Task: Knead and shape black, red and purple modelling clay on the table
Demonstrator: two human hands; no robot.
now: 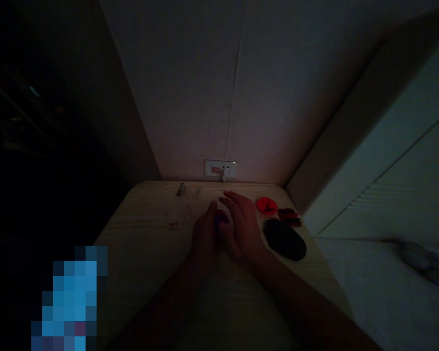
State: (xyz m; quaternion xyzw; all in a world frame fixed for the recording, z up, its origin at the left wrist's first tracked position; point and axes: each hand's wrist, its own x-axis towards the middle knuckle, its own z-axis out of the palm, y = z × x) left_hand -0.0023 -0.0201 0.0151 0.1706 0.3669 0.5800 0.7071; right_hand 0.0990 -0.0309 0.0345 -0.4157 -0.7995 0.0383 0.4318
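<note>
Close together over the table, my left hand and my right hand meet around a small dark blue lump. The left fingers are curled about the lump, though its lower part is hidden. My right thumb rests against it, while the other right fingers stretch forward, slightly apart. Beside the right hand lie a flat red disc with a dark mark, a dark red piece with black stripes and a flat black oval.
The light wooden tabletop has dark smudges near its back edge and reddish marks on the left. A wall socket with a plug sits behind. A pale panelled surface rises at right. The room is dim.
</note>
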